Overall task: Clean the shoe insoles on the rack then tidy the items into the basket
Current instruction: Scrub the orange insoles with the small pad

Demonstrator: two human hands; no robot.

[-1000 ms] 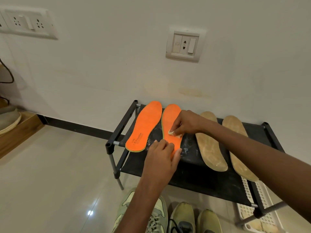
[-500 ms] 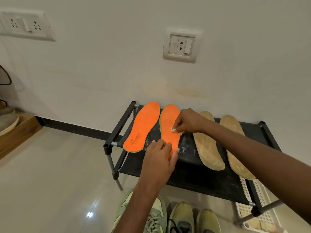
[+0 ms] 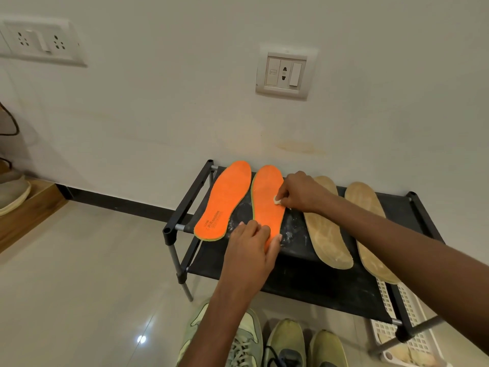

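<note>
Two orange insoles lie side by side on the black rack: the left orange insole and the right orange insole. My left hand presses flat on the heel end of the right one. My right hand pinches a small white pad against that insole's right edge near its middle. Two tan insoles, one and the other, lie to the right on the same shelf. A white basket stands on the floor under the rack's right end.
White powder marks the rack fabric near the right orange insole. Green sneakers stand on the floor in front of the rack. A wall with two socket plates rises right behind the rack. A wooden step with a shoe is at far left.
My right hand has slid the white pad up the right orange insole, away from me. My left hand stays on the heel end.
</note>
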